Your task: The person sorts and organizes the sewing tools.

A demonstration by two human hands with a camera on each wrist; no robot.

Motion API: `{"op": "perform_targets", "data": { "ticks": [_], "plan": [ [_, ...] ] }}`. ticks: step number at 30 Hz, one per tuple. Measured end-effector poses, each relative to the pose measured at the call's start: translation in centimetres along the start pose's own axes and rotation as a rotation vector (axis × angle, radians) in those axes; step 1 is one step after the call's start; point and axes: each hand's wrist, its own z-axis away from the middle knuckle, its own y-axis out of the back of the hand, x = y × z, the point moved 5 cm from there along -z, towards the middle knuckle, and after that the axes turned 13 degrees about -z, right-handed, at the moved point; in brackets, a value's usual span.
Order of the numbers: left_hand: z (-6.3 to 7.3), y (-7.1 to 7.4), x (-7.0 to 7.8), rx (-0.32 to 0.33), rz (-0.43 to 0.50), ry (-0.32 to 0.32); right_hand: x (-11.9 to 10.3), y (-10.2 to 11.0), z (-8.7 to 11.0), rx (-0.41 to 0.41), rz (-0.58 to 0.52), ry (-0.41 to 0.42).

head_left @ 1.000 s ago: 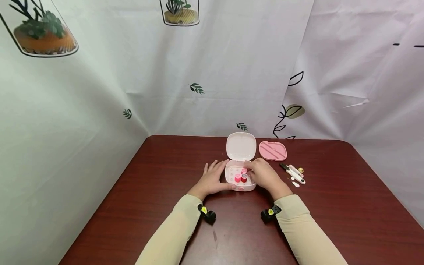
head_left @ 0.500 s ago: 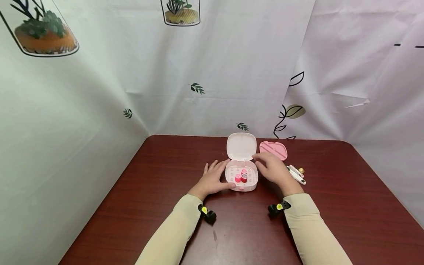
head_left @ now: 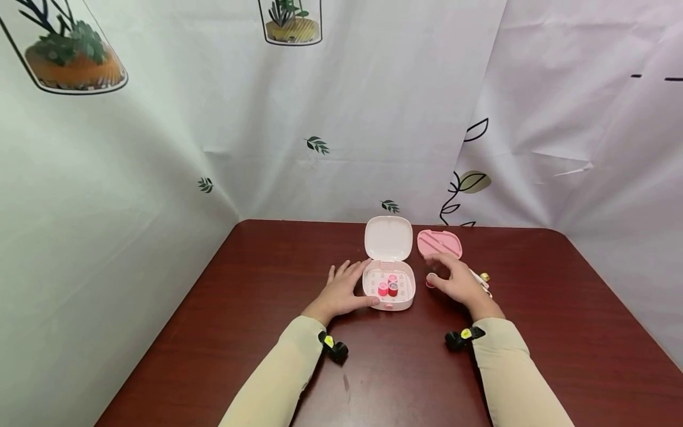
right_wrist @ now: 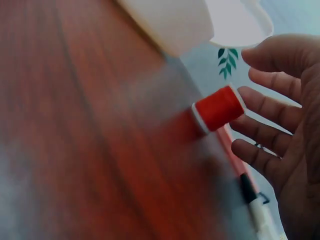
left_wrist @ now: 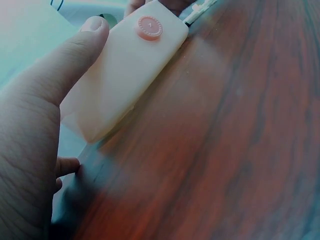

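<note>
A pale pink sewing box (head_left: 388,306) stands on the table with its lid (head_left: 388,238) raised. Three pink and red thread spools (head_left: 392,289) stand inside it. My left hand (head_left: 338,290) rests against the box's left side, thumb along the front (left_wrist: 125,65) and index finger at the back corner; its fingers look straight. Right of the box, a loose red thread spool (right_wrist: 217,109) is upright on the table. My right hand (head_left: 456,284) is beside and over this spool, partly covering it in the head view. In the right wrist view its fingers are spread, without closing round the spool.
A pink grooved tray (head_left: 440,242) lies behind my right hand, near the table's back edge. Small white tools (head_left: 482,283) and a gold-coloured piece (head_left: 485,276) lie to the right, partly hidden by that hand. A patterned cloth (head_left: 373,118) hangs behind the table.
My right hand has come out of the box and moved right. The loose red spool now shows beside its thumb. The left hand has stayed against the box.
</note>
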Motion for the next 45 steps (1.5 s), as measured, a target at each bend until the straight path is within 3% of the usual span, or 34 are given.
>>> {"op": "perform_targets", "data": {
  "ticks": [9, 24, 32, 39, 45],
  "plan": [
    [0.3, 0.0, 0.1, -0.010, -0.005, 0.013, 1.2, -0.3, 0.9, 0.058, -0.015, 0.056],
    [0.4, -0.1, -0.2, -0.001, -0.020, 0.019, 1.0, -0.5, 0.6, 0.041, 0.070, 0.006],
    [0.3, -0.1, 0.1, -0.019, -0.025, 0.013, -1.1, 0.1, -0.7, 0.080, 0.071, 0.000],
    [0.1, -0.2, 0.0, 0.004, -0.027, 0.004, -2.8, -0.6, -2.3, -0.026, 0.029, -0.083],
    [0.2, -0.1, -0.1, -0.014, -0.030, 0.017, -5.2, -1.7, -3.6, -0.073, 0.053, -0.038]
  ]
}}
